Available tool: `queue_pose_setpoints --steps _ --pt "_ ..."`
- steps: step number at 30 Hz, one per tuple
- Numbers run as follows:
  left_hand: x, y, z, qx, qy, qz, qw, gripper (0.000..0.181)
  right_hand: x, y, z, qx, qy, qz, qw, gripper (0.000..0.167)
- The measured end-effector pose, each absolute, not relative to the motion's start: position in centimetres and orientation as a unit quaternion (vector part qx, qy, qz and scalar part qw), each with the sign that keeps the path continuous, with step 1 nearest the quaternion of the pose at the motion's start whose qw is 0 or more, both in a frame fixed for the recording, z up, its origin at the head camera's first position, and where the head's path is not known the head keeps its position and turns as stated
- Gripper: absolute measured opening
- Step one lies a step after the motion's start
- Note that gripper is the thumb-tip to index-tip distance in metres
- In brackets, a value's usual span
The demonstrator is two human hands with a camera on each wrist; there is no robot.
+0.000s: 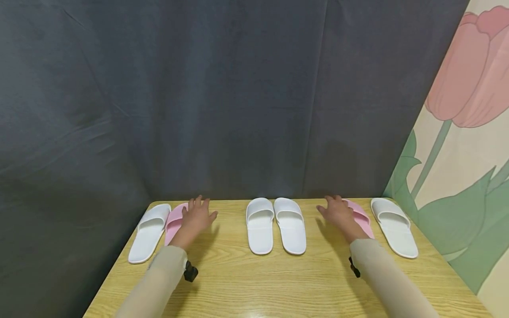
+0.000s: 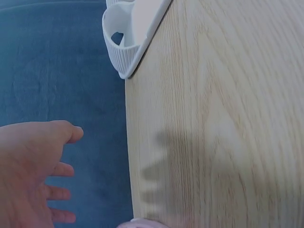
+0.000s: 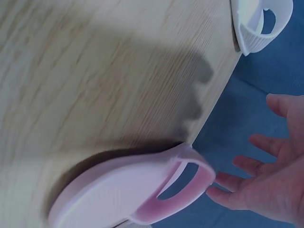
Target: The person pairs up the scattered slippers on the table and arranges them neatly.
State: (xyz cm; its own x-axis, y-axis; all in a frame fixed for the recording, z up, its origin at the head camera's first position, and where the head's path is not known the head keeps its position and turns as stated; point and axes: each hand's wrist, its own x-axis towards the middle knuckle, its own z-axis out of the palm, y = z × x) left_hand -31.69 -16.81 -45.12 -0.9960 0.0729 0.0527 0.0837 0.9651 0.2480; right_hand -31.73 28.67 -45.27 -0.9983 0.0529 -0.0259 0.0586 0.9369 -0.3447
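Note:
My left hand (image 1: 197, 217) hovers with spread fingers over the table's far left part, partly covering a pink slipper (image 1: 173, 222). Beyond that slipper lies a white slipper (image 1: 148, 236) at the left edge. A second pink slipper (image 1: 359, 216) is partly hidden by my right hand (image 1: 338, 213), whose fingers are also spread. In the right wrist view the fingertips come up to this slipper's toe (image 3: 190, 194); whether they touch it I cannot tell. To its right lies another white slipper (image 1: 397, 234). Both hands hold nothing.
Two white slippers, one on the left (image 1: 260, 234) and one on the right (image 1: 293, 234), lie side by side mid-table. The wooden table (image 1: 254, 287) ends at a dark curtain (image 1: 238, 110). A wall with a painted tulip (image 1: 457, 75) stands at right.

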Motion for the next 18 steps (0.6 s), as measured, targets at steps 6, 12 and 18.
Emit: queue_pose_setpoints --steps 6,12,18 --pt "-31.7 -18.0 -45.4 -0.036 -0.99 -0.133 0.028 0.067 -31.5 29.9 -45.1 0.032 0.985 -0.17 0.0 0.065" --pt "-31.7 -18.8 -45.4 -0.029 -0.989 -0.143 0.025 0.068 -31.4 31.1 -45.2 0.031 0.985 -0.172 0.0 0.065" --pt "-31.8 -19.6 -45.4 -0.019 -0.989 -0.143 0.014 0.07 -31.5 32.1 -45.3 0.044 0.983 -0.177 0.012 0.067"
